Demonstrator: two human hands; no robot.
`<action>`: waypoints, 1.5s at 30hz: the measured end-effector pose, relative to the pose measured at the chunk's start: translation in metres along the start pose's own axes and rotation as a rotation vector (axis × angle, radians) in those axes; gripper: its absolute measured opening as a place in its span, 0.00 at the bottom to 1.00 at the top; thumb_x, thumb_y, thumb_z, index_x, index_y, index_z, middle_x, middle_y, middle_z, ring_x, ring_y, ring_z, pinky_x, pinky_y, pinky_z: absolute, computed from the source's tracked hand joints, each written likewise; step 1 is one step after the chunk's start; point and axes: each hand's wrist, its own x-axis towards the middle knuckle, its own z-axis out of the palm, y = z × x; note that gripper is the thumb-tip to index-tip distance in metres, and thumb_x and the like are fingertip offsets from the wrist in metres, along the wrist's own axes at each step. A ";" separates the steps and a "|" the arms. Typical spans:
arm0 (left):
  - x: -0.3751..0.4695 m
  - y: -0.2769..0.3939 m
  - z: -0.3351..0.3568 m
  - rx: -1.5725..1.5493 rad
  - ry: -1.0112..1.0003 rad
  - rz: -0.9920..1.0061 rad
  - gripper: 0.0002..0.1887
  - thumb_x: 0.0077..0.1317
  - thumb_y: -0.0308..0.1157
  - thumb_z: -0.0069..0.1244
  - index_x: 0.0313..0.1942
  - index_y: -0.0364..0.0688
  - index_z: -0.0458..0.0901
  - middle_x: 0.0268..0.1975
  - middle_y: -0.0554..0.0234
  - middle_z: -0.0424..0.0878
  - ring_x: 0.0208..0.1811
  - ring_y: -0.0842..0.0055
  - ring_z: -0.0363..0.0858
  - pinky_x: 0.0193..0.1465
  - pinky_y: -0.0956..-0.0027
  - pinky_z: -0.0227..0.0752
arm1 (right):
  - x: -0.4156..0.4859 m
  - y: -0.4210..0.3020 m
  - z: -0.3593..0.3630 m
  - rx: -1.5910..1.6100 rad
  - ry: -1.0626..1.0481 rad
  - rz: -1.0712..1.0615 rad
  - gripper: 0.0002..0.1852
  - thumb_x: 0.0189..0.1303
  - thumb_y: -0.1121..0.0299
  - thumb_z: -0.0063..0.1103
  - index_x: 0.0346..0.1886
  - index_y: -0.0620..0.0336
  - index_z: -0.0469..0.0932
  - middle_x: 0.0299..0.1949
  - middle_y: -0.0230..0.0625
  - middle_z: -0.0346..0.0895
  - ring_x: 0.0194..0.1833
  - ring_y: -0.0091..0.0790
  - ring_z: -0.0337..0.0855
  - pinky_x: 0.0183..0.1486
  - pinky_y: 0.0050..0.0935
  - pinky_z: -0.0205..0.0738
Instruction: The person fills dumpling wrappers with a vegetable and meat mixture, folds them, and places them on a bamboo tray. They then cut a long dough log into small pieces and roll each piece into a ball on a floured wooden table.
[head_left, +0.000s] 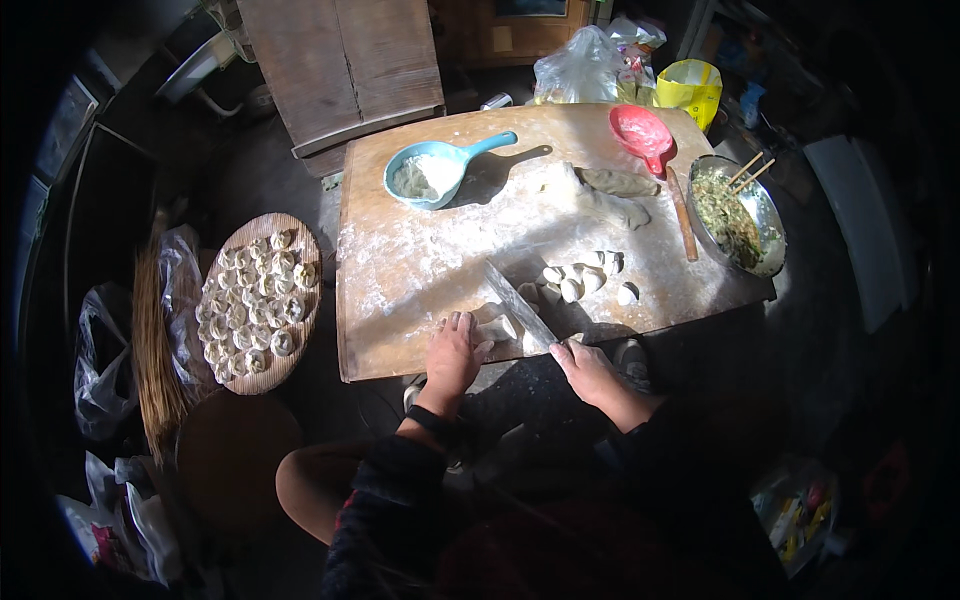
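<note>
Near the board's front edge, my left hand (452, 352) has its fingers on a short roll of dough (493, 328), holding it against the floured wooden board (420, 292). My right hand (595, 373) grips the handle of a long-bladed kitchen knife (519, 306). The blade slants away from me across the board, just right of the dough roll. Several small cut dough pieces (571, 289) lie beyond the knife, dusted with flour. A larger mass of dough (600, 202) rests farther back, with a darker dough strip (619, 181) behind it.
On the board are a blue ladle of flour (424, 174), a red ladle (641, 131) and a rolling pin (682, 215). A metal bowl of filling (726, 214) with chopsticks (751, 172) stands right. Left, a round tray (313, 300) bears several rows of filled buns. Plastic bags (581, 64) are behind.
</note>
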 end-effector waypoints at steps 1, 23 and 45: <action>-0.002 -0.003 0.001 -0.012 0.004 -0.018 0.24 0.57 0.38 0.61 0.50 0.37 0.74 0.44 0.49 0.77 0.48 0.52 0.76 0.50 0.55 0.73 | -0.002 -0.002 0.000 -0.007 0.001 0.002 0.27 0.74 0.48 0.40 0.41 0.68 0.76 0.37 0.59 0.80 0.44 0.63 0.80 0.46 0.54 0.73; 0.016 0.004 0.018 -0.191 0.054 -0.052 0.25 0.55 0.34 0.61 0.49 0.32 0.71 0.45 0.39 0.76 0.48 0.46 0.76 0.52 0.53 0.73 | 0.028 -0.018 0.007 -0.023 -0.054 -0.024 0.30 0.73 0.44 0.37 0.41 0.66 0.76 0.40 0.60 0.80 0.47 0.63 0.79 0.51 0.53 0.72; 0.094 0.095 0.069 -0.141 -0.286 -0.010 0.51 0.56 0.48 0.63 0.74 0.47 0.49 0.75 0.42 0.50 0.70 0.50 0.61 0.70 0.51 0.59 | -0.034 0.084 -0.013 0.019 0.543 0.432 0.31 0.68 0.53 0.54 0.61 0.73 0.65 0.49 0.66 0.76 0.50 0.63 0.78 0.51 0.50 0.73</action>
